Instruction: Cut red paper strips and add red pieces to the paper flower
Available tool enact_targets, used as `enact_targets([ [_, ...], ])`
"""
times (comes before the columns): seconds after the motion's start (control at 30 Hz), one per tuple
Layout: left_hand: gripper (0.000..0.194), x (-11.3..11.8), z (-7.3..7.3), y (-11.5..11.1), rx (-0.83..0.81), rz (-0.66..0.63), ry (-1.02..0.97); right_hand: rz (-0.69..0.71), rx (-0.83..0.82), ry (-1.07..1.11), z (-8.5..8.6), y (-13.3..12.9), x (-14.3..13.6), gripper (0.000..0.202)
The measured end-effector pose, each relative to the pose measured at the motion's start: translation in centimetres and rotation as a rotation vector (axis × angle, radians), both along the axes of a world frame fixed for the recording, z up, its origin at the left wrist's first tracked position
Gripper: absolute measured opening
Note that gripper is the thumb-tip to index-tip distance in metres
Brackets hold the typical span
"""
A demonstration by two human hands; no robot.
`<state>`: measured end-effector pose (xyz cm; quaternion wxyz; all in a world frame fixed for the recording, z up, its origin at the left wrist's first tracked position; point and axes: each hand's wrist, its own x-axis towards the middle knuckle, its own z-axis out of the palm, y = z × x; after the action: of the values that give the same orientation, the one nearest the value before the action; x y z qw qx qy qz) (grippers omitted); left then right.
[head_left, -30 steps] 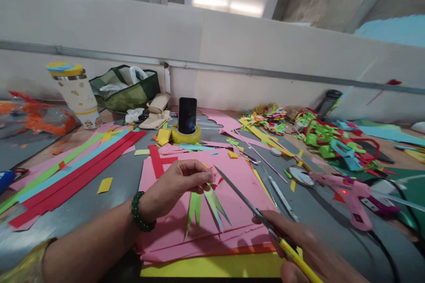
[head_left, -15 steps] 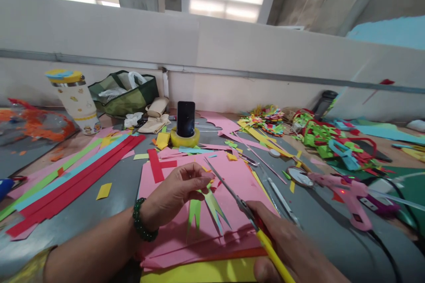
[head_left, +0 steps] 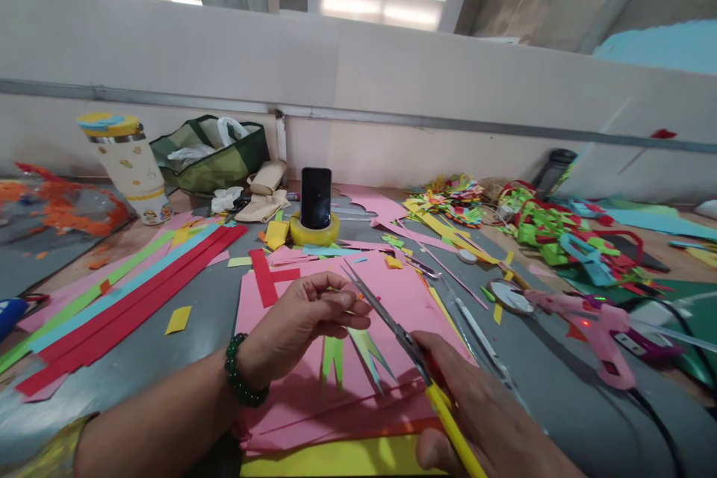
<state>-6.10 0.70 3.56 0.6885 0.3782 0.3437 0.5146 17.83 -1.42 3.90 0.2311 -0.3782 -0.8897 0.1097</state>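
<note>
Yellow-handled scissors [head_left: 411,351] are in my right hand [head_left: 476,396], their blades parted slightly and pointing up and left. My left hand [head_left: 314,314], with a green bead bracelet at the wrist, is pinched beside the blade tips; what its fingers hold is mostly hidden. Below those fingers hangs or lies a pale green and blue pointed paper piece [head_left: 370,352]. A green notched paper piece [head_left: 332,360] is just left of it. Pink paper sheets [head_left: 291,407] lie under both hands, with a red paper piece [head_left: 263,278] at their upper left corner.
A phone [head_left: 316,198] stands in a yellow tape roll [head_left: 314,231] behind the pink sheets. Long paper strips [head_left: 140,291] and a tumbler [head_left: 131,172] are at left. At right are a pink glue gun [head_left: 605,336], its cord, and a pen [head_left: 476,325].
The scissors' blades have opened a little near my left fingers, which have spread slightly. The view has shifted slightly.
</note>
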Motion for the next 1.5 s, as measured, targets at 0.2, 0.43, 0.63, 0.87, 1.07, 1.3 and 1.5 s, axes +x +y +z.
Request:
enact_targets([
  [0.2,0.021,0.1,-0.2,-0.1,0.065,-0.071,-0.018,-0.087,-0.17,-0.101,-0.8,0.6,-0.3,0.066],
  [0.43,0.018,0.2,-0.8,-0.2,0.14,-0.114,0.069,-0.115,-0.232,-0.102,-0.5,0.1,-1.1,0.066],
  [0.63,0.014,0.1,-0.9,0.0,0.134,-0.059,0.087,-0.087,-0.136,-0.123,-1.0,0.3,-1.1,0.066],
  [0.87,0.012,-0.2,-1.0,0.4,0.203,-0.033,0.173,-0.072,-0.029,-0.158,-0.9,0.3,-0.2,0.065],
  [1.07,0.01,-0.1,-0.6,0.3,0.22,-0.027,0.218,-0.102,-0.019,-0.215,-0.5,0.5,0.5,0.065],
  [1.3,0.01,-0.1,-0.3,0.2,0.215,-0.02,0.269,-0.111,-0.049,-0.207,-0.3,0.5,1.1,0.061],
  [1.5,0.012,-0.2,-0.5,0.3,0.206,-0.021,0.291,-0.113,-0.082,-0.202,0.0,0.5,1.1,0.06],
])
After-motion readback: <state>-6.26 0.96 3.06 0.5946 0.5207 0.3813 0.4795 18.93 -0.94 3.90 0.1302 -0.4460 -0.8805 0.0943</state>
